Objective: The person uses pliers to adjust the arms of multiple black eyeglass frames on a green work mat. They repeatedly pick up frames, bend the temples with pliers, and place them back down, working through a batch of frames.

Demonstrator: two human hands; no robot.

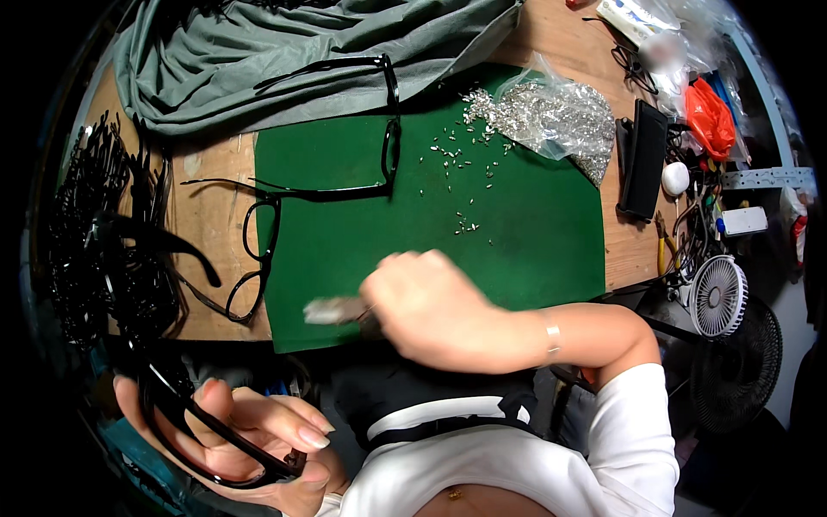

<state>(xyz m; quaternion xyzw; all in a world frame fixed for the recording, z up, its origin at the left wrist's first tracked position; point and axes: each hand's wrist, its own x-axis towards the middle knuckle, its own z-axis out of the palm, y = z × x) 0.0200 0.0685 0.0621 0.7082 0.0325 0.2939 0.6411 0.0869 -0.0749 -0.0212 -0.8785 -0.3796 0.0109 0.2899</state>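
At the lower left, my left hand point(267, 418) is closed around a black eyeglass frame point(220, 428), holding it tilted off the table's near edge. Over the near part of a green mat point(327, 250), my right hand point(439, 306) is a fist around a small tool with a pale end point(332, 311) that points left. Motion blur hides the tool's kind. Another black eyeglass frame point(390, 159) lies on the mat with its temples to the left. One more dark frame point(276, 233) rests across the mat's left edge.
Many black frames point(86, 233) pile up at the left. Small silvery metal pieces point(465, 228) are scattered on the mat beside a clear bag point(560, 112) full of them. Grey-green cloth point(301, 52) covers the far side. A black case point(643, 159), pliers point(662, 246) and white fan point(718, 297) are at the right.
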